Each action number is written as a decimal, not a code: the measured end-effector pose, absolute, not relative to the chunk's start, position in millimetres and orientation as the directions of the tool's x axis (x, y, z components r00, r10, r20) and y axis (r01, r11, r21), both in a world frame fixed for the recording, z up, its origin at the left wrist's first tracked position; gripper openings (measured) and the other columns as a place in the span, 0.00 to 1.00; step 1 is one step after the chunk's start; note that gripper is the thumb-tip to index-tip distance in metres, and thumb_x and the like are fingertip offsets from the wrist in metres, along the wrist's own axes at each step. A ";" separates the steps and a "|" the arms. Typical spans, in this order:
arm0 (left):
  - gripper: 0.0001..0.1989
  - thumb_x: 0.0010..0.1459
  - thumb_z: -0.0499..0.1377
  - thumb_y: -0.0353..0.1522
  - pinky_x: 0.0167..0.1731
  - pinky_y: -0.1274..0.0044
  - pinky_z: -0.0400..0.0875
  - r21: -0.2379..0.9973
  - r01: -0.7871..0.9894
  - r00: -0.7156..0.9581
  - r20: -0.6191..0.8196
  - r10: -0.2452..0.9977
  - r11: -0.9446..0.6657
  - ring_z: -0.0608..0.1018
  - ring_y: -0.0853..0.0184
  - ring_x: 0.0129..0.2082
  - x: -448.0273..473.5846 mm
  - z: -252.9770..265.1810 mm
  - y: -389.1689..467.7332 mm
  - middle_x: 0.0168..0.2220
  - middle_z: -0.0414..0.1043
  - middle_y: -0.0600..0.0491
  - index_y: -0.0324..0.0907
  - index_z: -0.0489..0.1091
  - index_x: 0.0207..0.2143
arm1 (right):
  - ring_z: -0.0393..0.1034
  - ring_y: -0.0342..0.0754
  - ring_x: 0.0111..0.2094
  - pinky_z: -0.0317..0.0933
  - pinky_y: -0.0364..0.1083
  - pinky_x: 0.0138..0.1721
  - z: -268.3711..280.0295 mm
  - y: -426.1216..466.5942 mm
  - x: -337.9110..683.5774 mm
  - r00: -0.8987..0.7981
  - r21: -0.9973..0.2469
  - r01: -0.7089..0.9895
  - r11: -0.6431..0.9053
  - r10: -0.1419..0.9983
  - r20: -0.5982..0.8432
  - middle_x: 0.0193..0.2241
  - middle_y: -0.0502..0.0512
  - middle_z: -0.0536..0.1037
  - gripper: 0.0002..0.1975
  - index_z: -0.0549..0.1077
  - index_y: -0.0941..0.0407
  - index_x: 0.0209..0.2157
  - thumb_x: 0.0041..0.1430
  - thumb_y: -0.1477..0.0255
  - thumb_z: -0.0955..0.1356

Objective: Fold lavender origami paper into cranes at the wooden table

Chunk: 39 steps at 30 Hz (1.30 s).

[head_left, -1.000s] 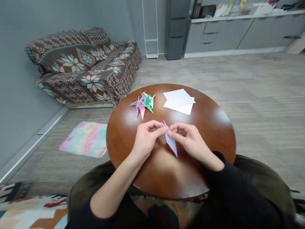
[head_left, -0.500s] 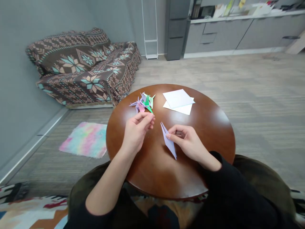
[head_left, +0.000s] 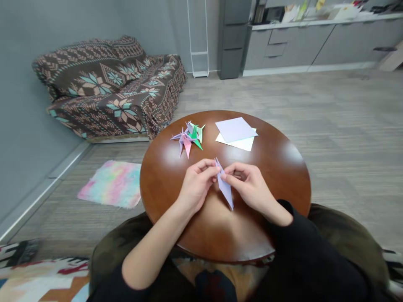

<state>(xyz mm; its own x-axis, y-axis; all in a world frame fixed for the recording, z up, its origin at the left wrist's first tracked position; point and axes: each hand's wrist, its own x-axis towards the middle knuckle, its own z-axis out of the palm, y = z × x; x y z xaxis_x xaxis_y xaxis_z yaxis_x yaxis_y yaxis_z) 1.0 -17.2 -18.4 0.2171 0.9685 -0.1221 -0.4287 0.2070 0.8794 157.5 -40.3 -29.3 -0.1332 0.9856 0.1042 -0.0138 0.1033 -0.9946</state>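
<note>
In the middle of the frame, a piece of folded lilac paper (head_left: 225, 192) stands between the two hands, just above the brown round table (head_left: 166, 180) or touching it; I cannot tell which. The paper is narrow and tilted: its two thin points are directed to the top of the frame, and its lower tip is directed down and a little to the right.

The left hand (head_left: 199, 184), on the left side of the paper, has its thumb and fingers closed together on the upper part, below the points. The right hand (head_left: 247, 184), on the right side, grips the paper between the thumb and the bent fingers, a little lower than the left thumb. The fingertips behind the paper are partly hidden.

On the table, to the upper left of the hands, there is a small group of folded paper cranes (head_left: 187, 144) in lilac, pink and green, lying close together. To the upper right of the hands, a flat lilac sheet (head_left: 236, 129) lies over a white sheet (head_left: 246, 144). In the upper left of the frame is a sofa (head_left: 110, 90) with a patterned cover, and below it a fluffy pastel rug (head_left: 111, 183) lies on the floor.
</note>
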 end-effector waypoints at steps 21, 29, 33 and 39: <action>0.09 0.46 0.72 0.30 0.26 0.80 0.62 0.880 -0.355 0.306 -0.211 0.928 0.317 0.68 0.75 0.24 -1.1 -19.4 -16.2 0.25 0.72 0.54 0.36 0.77 0.28 | 0.71 0.45 0.28 0.63 0.44 0.32 -32.0 -41.6 154.4 -0.077 -0.994 -0.029 0.110 0.991 0.112 0.27 0.51 0.79 0.08 0.77 0.58 0.31 0.59 0.67 0.73; 0.08 0.45 0.72 0.29 0.26 0.82 0.61 0.864 -0.455 0.184 -0.143 0.972 0.213 0.67 0.77 0.24 -2.0 -18.8 -12.8 0.24 0.69 0.56 0.35 0.76 0.23 | 0.68 0.43 0.28 0.60 0.44 0.31 -30.9 -45.1 151.5 -0.122 -0.994 0.011 0.109 0.987 0.106 0.27 0.49 0.77 0.08 0.76 0.57 0.30 0.59 0.68 0.72; 0.08 0.44 0.73 0.28 0.26 0.83 0.61 0.848 -0.492 0.154 -0.137 0.978 0.196 0.67 0.77 0.25 -3.2 -18.2 -10.3 0.24 0.69 0.56 0.35 0.77 0.25 | 0.68 0.43 0.27 0.60 0.44 0.31 -31.4 -44.9 151.2 -0.126 -0.994 0.030 0.106 0.987 0.102 0.26 0.49 0.76 0.07 0.75 0.57 0.30 0.59 0.69 0.72; 0.10 0.45 0.73 0.30 0.27 0.81 0.63 0.828 -0.466 0.260 -0.209 0.943 0.312 0.71 0.75 0.26 0.7 -19.4 -16.0 0.26 0.72 0.54 0.35 0.78 0.29 | 0.70 0.44 0.27 0.63 0.44 0.31 -32.4 -42.0 152.7 -0.045 -0.992 -0.010 0.123 0.991 0.123 0.26 0.50 0.78 0.08 0.76 0.57 0.30 0.59 0.67 0.73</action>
<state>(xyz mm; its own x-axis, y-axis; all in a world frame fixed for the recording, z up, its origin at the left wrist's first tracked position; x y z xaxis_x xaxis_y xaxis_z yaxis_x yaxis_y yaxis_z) 0.7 -16.0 -19.4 0.2605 0.9427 -0.2085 -0.4657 0.3119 0.8282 152.7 -42.0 -32.4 -0.0450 0.9914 0.1232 -0.0099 0.1229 -0.9924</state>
